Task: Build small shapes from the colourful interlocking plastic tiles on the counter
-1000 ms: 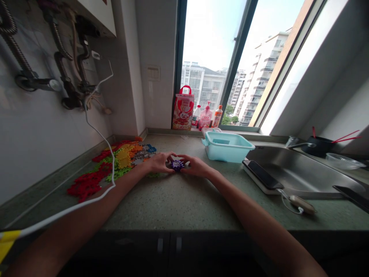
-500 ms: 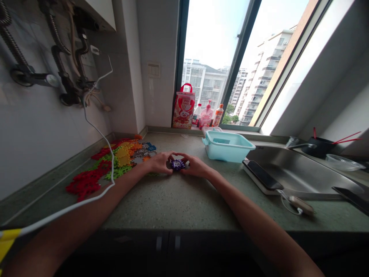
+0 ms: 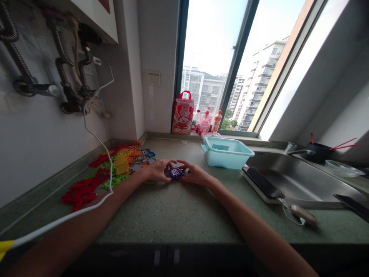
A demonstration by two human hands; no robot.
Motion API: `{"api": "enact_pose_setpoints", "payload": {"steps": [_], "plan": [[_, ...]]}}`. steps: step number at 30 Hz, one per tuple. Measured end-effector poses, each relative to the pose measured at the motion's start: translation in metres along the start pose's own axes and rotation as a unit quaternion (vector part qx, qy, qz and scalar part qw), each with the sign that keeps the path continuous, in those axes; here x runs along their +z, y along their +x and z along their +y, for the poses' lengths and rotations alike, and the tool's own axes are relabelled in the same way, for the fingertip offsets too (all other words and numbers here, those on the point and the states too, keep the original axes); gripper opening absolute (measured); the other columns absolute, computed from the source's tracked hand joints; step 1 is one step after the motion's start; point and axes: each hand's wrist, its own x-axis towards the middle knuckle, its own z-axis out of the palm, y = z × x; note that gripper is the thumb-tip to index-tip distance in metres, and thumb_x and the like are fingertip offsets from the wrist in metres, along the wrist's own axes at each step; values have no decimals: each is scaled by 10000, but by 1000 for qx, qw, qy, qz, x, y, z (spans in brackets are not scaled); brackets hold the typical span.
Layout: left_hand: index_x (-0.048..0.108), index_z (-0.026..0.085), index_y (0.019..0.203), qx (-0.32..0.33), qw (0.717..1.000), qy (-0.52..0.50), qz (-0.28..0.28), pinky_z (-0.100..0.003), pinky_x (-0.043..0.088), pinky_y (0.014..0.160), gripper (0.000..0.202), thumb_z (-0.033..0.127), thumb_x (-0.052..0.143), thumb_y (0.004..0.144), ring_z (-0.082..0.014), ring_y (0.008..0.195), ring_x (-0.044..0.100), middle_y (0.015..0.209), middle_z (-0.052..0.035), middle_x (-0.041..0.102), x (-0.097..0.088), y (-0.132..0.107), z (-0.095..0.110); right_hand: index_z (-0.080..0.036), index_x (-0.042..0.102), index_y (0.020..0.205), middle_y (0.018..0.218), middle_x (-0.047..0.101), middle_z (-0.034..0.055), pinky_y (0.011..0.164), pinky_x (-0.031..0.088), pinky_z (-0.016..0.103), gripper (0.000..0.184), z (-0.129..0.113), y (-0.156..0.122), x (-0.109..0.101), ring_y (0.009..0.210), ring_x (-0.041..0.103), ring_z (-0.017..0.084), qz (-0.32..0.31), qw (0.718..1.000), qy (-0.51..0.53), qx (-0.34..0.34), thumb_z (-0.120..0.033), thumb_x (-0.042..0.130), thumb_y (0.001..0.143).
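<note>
A small purple toothed building piece [image 3: 175,172] rests on the green speckled counter [image 3: 184,207]. My left hand [image 3: 157,170] grips its left side with curled fingers. My right hand [image 3: 195,173] grips its right side the same way, so the piece is pinched between both hands. A spread of red, green, yellow, orange and blue interlocking pieces [image 3: 106,172] lies to the left, along the wall.
A light blue plastic tub [image 3: 227,152] stands just behind my right hand. Beside it a phone [image 3: 263,182] lies on the steel sink's [image 3: 300,177] edge. A white cable [image 3: 98,150] hangs over the toy pile. A red bag [image 3: 182,118] and bottles [image 3: 206,121] line the window sill.
The view has tipped up slightly, so the hands and counter sit lower in the picture. Both hands keep hold of the purple piece in the same spot.
</note>
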Motion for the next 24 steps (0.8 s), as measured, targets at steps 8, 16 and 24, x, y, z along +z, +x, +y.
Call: {"api": "enact_pose_setpoints", "payload": {"steps": [8, 16, 24], "plan": [[587, 185, 1398, 3, 1000, 17, 25, -346, 537, 912, 847, 512, 882, 674, -269, 1005, 720, 1190, -103, 738, 0, 2, 0, -247, 474, 1564, 1274, 740, 108, 967, 538, 383, 865, -1, -2, -9, 1091, 720, 259, -13, 999, -44, 25, -322, 856, 791], [583, 218, 1405, 6, 1000, 10, 22, -348, 536, 931, 825, 526, 879, 699, -269, 1013, 731, 1144, -80, 760, 1, 0, -1, -279, 494, 1553, 1148, 780, 50, 938, 535, 359, 790, 5, -1, -6, 985, 740, 226, -14, 998, -61, 11, -263, 806, 827], [604, 219, 1399, 3, 1000, 5, 23, -335, 541, 915, 801, 484, 881, 696, -268, 1002, 737, 1148, -80, 764, -1, -1, 1, -247, 547, 1519, 1241, 746, 88, 930, 541, 360, 769, 3, -1, -3, 999, 716, 230, -5, 997, -73, 7, -302, 829, 806]]}}
